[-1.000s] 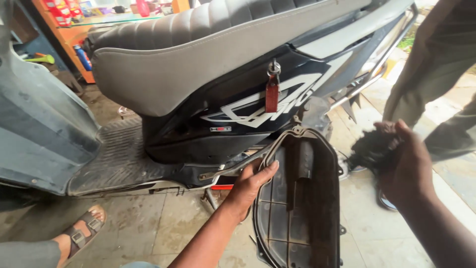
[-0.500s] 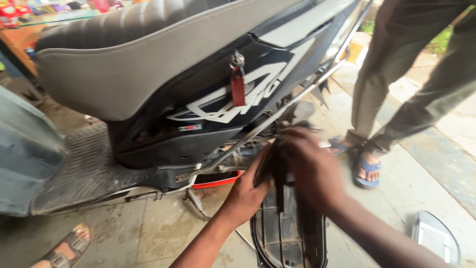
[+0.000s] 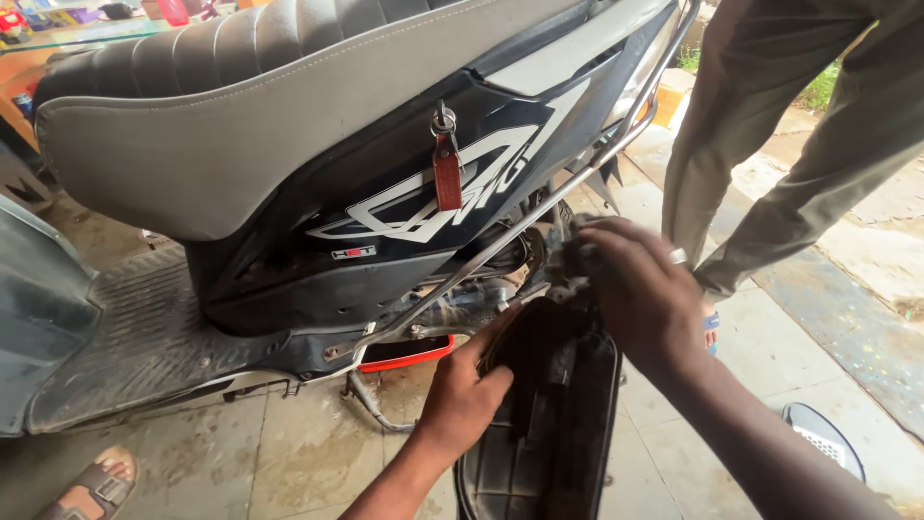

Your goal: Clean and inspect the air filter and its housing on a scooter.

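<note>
My left hand grips the left rim of a black plastic cover, a long ribbed shell held upright beside the scooter. At the cover's top end, close to the scooter's lower rear side, my right hand is closed on a dark, dirty rag. The rag presses where the cover meets the scooter's body. A key with a red tag hangs from the lock under the grey seat.
A person in khaki trousers stands close on the right, with a blue sandal partly hidden behind my right wrist. A pale meshed part lies on the tiled floor. My sandalled foot is at lower left, by the footboard.
My right hand came in from the right with the rag and now sits on the cover's top end. The cover has tilted closer to the scooter. The view shifted right.
</note>
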